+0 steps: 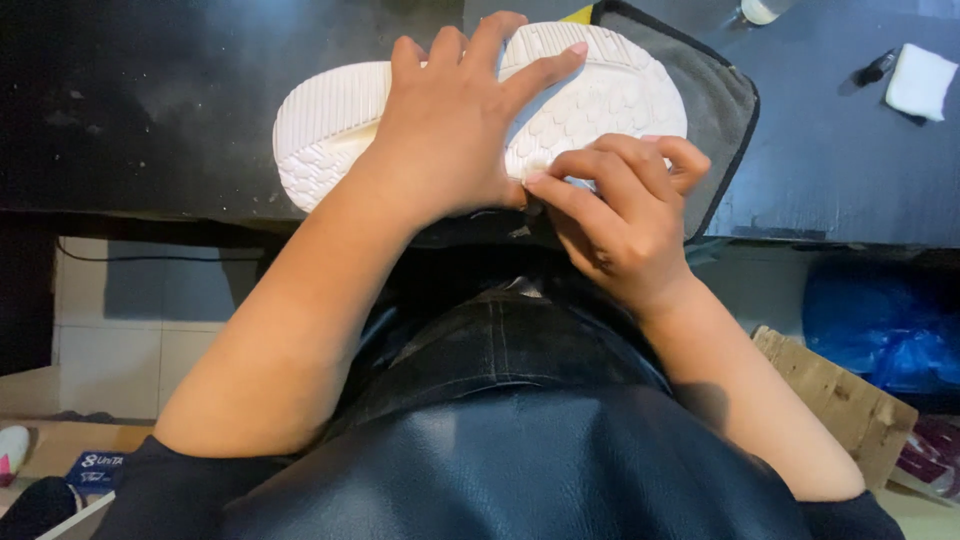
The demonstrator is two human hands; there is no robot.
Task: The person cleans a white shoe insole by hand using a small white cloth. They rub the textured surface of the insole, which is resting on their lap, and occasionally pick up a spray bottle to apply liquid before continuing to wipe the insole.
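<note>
One white shoe sole [600, 95] is pressed flat, tread up, on a dark worktable [150, 110].

The left hand [450, 130] is spread open across it; the right hand's [620, 215] fingers are pinched at its near edge. A grey cloth [715, 110] is laid beneath, a white pad [921, 80] is seen beyond, and blue plastic [880, 325] and tiled floor [150, 320] below.

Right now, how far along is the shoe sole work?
Done: the shoe lies sole-up on the grey cloth. In hand: the left hand presses the sole flat while the right hand pinches at its near edge. Left: cannot tell; the white pad lies untouched.
</note>
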